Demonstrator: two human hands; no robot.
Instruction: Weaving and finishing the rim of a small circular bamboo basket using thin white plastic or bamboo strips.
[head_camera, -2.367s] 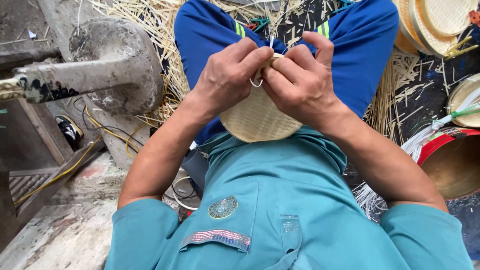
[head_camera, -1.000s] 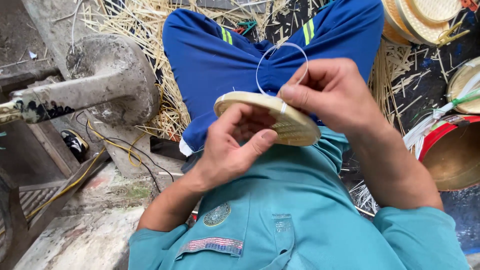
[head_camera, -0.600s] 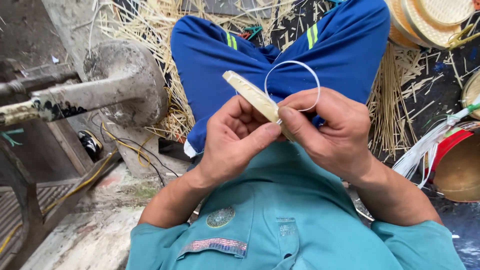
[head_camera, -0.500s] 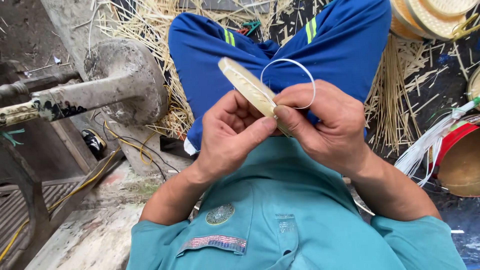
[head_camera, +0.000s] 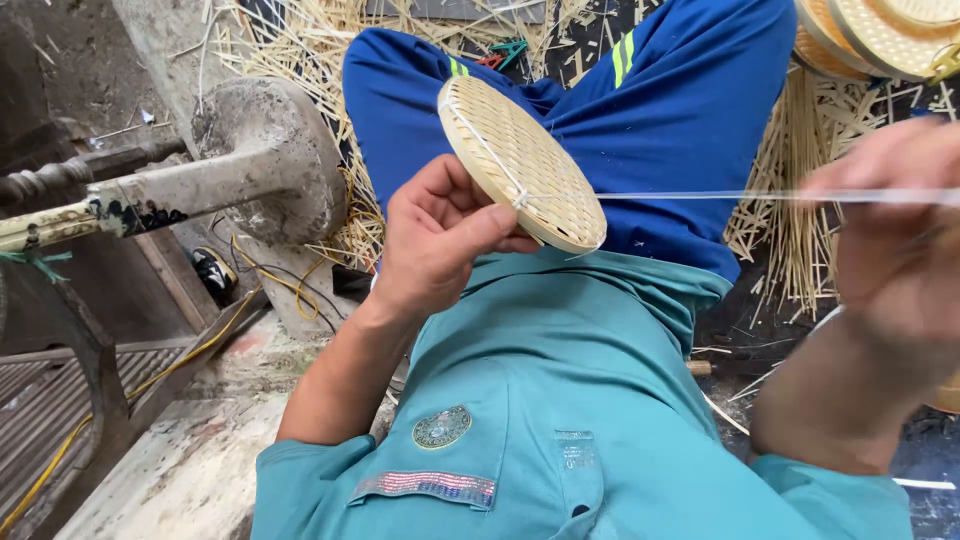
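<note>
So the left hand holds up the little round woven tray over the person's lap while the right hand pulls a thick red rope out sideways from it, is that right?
Not quite. The head view shows the right hand pulling a thin, pale, almost clear strand, not a thick red rope. The rest holds: the left hand holds the round woven tray over the lap, and the strand runs sideways from it.

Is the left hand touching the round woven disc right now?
Touching. The head view shows the left hand gripping the woven disc at its lower rim, thumb pressed on its face.

Pale straw woven disc (head_camera: 525, 175); blue trousers (head_camera: 680, 110), yellow-green stripes; teal shirt (head_camera: 560, 400).
</note>
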